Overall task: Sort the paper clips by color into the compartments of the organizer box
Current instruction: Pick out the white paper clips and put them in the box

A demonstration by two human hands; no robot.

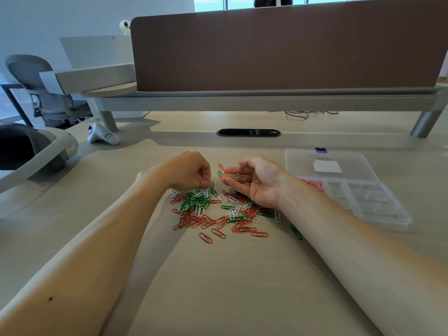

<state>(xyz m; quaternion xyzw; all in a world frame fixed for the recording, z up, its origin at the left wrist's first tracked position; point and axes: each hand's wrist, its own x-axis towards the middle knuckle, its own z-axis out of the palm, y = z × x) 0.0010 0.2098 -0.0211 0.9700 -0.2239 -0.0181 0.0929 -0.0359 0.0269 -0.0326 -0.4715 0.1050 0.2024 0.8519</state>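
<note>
A loose pile of red, green and white paper clips (213, 212) lies on the desk in front of me. My left hand (189, 172) reaches down at the pile's far edge, its fingertips pinching a silver clip (210, 185). My right hand (257, 180) is turned palm up just right of it, fingers loosely cupped, with several silver clips (238, 177) lying in the palm. The clear plastic organizer box (378, 209) sits open at the right, its lid (329, 166) folded back. Pink clips (314, 184) fill its near-left compartment.
A white VR headset (36, 149) and a white controller (103, 135) lie at the left. A brown divider panel (286, 47) on a raised grey rail crosses the back of the desk. A lone green clip (297, 232) lies beside my right forearm.
</note>
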